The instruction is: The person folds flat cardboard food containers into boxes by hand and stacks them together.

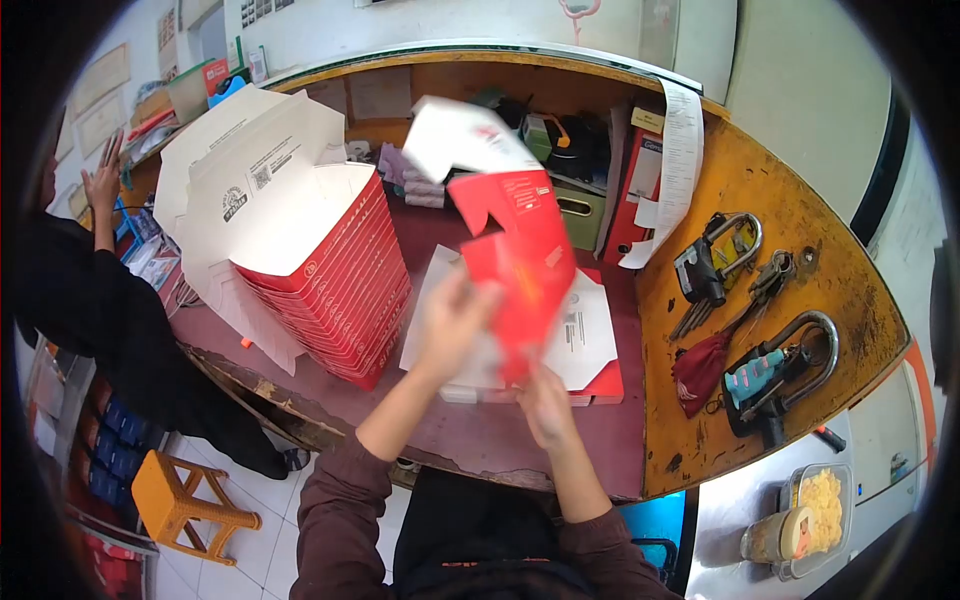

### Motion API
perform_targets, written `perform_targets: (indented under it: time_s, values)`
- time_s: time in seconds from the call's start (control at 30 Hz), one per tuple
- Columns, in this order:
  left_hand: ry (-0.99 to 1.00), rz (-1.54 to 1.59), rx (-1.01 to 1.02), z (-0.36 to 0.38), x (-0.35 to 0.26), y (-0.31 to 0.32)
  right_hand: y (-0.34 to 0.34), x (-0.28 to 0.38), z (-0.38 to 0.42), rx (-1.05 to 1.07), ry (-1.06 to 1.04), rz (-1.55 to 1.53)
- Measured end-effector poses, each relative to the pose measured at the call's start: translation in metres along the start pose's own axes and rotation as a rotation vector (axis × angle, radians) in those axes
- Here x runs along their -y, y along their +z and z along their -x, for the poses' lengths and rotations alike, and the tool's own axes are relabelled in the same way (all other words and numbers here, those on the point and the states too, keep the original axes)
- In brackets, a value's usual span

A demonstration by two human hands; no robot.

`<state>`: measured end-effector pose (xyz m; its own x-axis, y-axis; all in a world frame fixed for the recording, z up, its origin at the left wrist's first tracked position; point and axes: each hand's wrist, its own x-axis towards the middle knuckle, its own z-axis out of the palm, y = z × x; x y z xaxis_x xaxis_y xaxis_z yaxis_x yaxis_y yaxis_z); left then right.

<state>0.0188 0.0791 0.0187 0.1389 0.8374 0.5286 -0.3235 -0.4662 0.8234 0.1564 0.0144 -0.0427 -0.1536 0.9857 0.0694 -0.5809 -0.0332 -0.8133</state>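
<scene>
A red and white cardboard box blank point(525, 255) is lifted above the desk, partly folded and smeared by motion. My left hand point(455, 315) is closed on its left edge. Down at its bottom corner, my right hand point(547, 405) pinches the cardboard. Underneath lie more flat white and red box blanks point(590, 345) on the desk. To the left rises a tall, leaning stack of red boxes point(340, 280) nested in one another, their white printed lids point(260, 175) standing up.
The desk point(590, 460) has a wooden side panel point(770, 300) at right, hung with U-locks point(790, 370) and keys. A red binder point(640, 180) and cloths stand at the back. Another person point(110, 310) in black is at left, near a yellow stool point(185, 500). Food containers point(815, 515) sit lower right.
</scene>
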Motion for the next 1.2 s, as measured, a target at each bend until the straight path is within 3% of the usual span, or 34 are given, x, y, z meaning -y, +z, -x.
perform_targets:
  time_s: [0.07, 0.13, 0.2, 0.27, 0.33, 0.4, 0.47, 0.5, 0.53, 0.57, 0.6, 0.63, 0.67, 0.7, 0.77, 0.8, 0.83, 0.87, 0.93, 1.03, 1.1, 1.13, 1.2]
  values:
    - [0.014, 0.099, 0.017, 0.010, -0.007, 0.014, -0.008, 0.018, 0.011, -0.028, -0.040, -0.176]
    - [-0.046, 0.051, 0.102, 0.013, -0.014, 0.017, -0.011, 0.054, 0.029, -0.246, -0.188, -0.241]
    - [-0.101, 0.007, 0.183, 0.016, -0.009, 0.017, -0.039, 0.073, 0.038, -0.021, -0.198, -0.379]
    - [0.052, -0.201, 0.178, 0.023, -0.013, 0.028, -0.019, 0.081, 0.049, -0.132, -0.281, -0.303]
    - [0.127, -0.266, 0.163, 0.034, -0.007, 0.042, -0.019, 0.062, 0.048, -0.474, -0.784, 0.229]
    - [0.053, -0.243, 0.112, 0.053, 0.012, 0.057, -0.001, 0.040, 0.041, -0.612, -1.101, 0.335]
    - [0.000, -0.163, 0.090, 0.069, 0.014, 0.068, 0.029, 0.036, 0.047, -0.522, -0.805, -0.255]
    - [-0.079, -0.058, 0.134, 0.074, 0.012, 0.068, 0.025, 0.037, 0.049, -0.521, -0.807, -0.258]
    - [-0.161, 0.044, 0.176, 0.075, 0.009, 0.066, 0.017, 0.039, 0.051, -0.343, -0.613, -0.450]
    - [-0.014, -0.056, 0.153, 0.072, 0.006, 0.062, 0.011, 0.041, 0.054, -0.162, -0.411, -0.631]
    - [-0.016, -0.058, 0.152, 0.072, 0.001, 0.058, 0.005, 0.043, 0.058, -0.163, -0.409, -0.633]
    - [-0.162, 0.473, -0.018, 0.068, -0.018, 0.059, 0.002, 0.047, 0.063, -0.097, -0.363, -0.578]
    - [-0.239, 0.736, -0.093, 0.064, -0.035, 0.056, 0.003, 0.051, 0.066, -0.029, -0.319, -0.522]
    - [-0.301, 1.000, -0.191, 0.059, -0.052, 0.053, 0.010, 0.056, 0.070, -0.095, -0.361, -0.356]
    - [-0.530, 1.198, -0.041, 0.054, -0.072, 0.043, 0.012, 0.049, 0.074, -0.193, -0.463, -0.225]
    - [-0.523, 1.198, -0.047, 0.059, -0.065, 0.039, 0.014, 0.046, 0.077, -0.288, -0.565, -0.091]
    - [-0.475, 0.678, -0.036, 0.068, -0.050, 0.033, 0.013, 0.043, 0.077, -0.304, -0.708, -0.028]
    - [-0.412, 0.159, -0.028, 0.075, -0.048, 0.032, 0.020, 0.041, 0.079, -0.294, -0.704, -0.029]
    - [-0.210, 0.276, -0.082, 0.093, -0.034, 0.047, 0.040, 0.028, 0.082, -0.162, -0.863, -0.122]
    - [-0.149, 0.461, -0.153, 0.100, -0.034, 0.055, 0.043, -0.017, 0.079, -0.121, -0.672, -0.076]
    - [-0.371, 0.568, -0.123, 0.094, -0.045, 0.052, 0.032, -0.030, 0.074, -0.135, -0.623, -0.040]
    - [-0.369, 0.568, -0.132, 0.092, -0.048, 0.048, 0.020, -0.029, 0.072, 0.007, -0.680, 0.308]
    - [-0.683, 0.751, -0.100, 0.089, -0.056, 0.032, 0.001, -0.027, 0.072, 0.155, -0.716, 0.657]
